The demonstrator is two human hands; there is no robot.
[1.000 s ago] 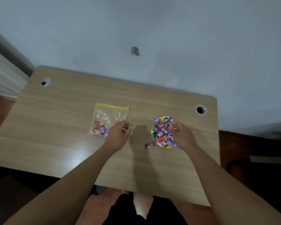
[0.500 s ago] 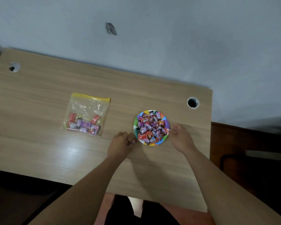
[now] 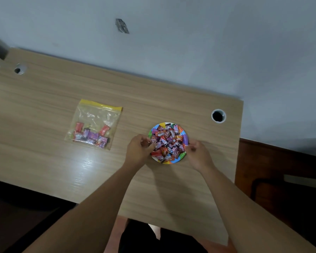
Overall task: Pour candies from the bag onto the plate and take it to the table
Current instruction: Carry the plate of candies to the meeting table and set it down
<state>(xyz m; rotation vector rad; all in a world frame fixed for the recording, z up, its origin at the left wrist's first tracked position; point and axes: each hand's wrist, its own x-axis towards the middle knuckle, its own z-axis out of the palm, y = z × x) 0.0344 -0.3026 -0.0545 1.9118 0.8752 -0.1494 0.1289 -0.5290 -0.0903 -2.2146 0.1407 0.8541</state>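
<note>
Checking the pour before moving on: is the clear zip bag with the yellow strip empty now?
No, several red and purple wrapped candies lie inside the clear zip bag with the yellow strip.

Candy-heaped plate [image 3: 184, 138] right of bag [image 3: 95, 123]

The left hand [image 3: 138, 151], which a second ago is beside the bag [image 3: 94, 124] and half a second ago sits over the stray candy on the desk [image 3: 44, 143], is now at the left rim of the plate [image 3: 184, 137], fingers among the candies [image 3: 167, 143]. The stray candy no longer lies on the desk. The right hand [image 3: 199, 154] now touches the plate's right rim.
</note>
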